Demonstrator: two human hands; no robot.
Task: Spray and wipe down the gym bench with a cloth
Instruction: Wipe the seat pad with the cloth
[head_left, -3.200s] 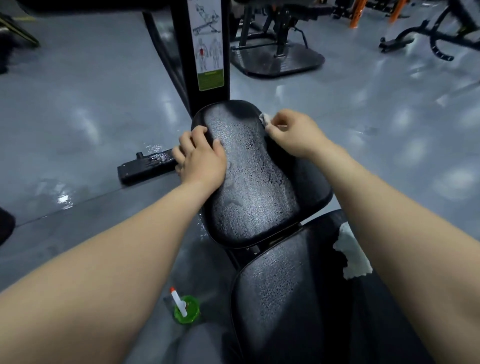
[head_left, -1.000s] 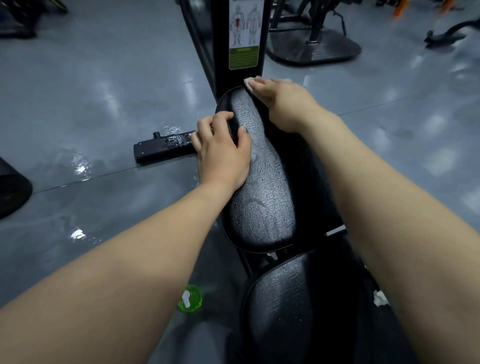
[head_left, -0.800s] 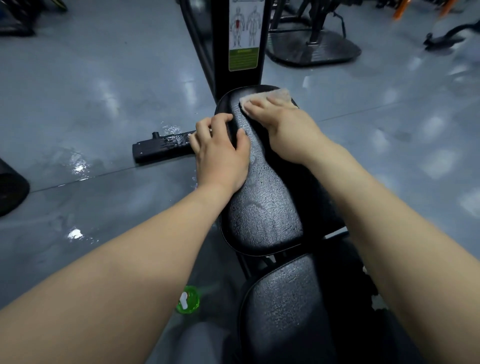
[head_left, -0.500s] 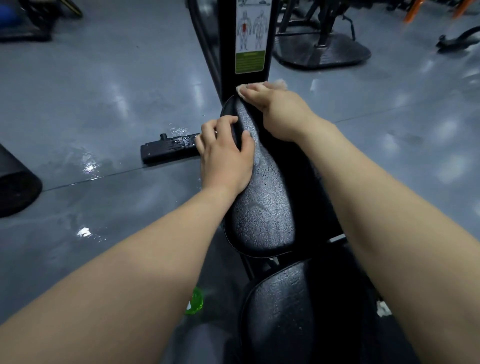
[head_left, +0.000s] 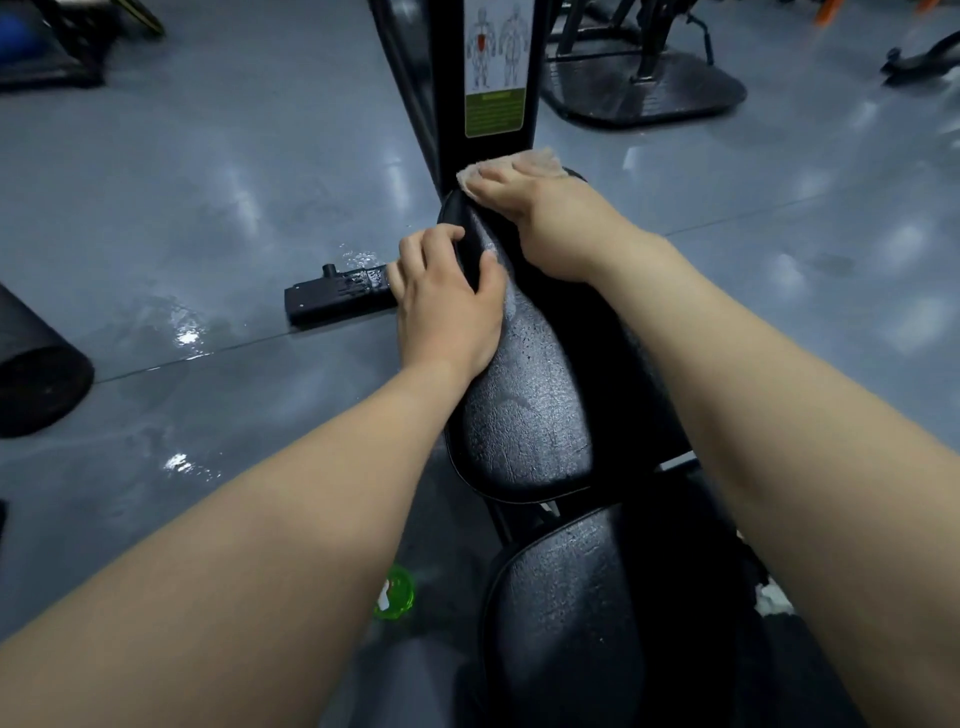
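Observation:
A black padded gym bench runs away from me: a wet, textured upper pad (head_left: 524, 415) and a second pad (head_left: 561, 613) nearer me. My right hand (head_left: 550, 223) lies flat on a pale cloth (head_left: 535, 163) at the far end of the upper pad, pressing it to the surface. My left hand (head_left: 447, 306) grips the left edge of that pad, fingers curled over the side. A green spray bottle (head_left: 395, 600) stands on the floor left of the bench, seen from above.
A black upright post with a green exercise label (head_left: 493, 78) rises just beyond the pad. A black foot bar (head_left: 337, 293) lies on the wet grey floor to the left, and a black roller (head_left: 36, 364) at far left. Other machine bases stand behind.
My right hand slid the cloth back and forth over the far end of the pad. My left hand kept its hold on the pad's left edge.

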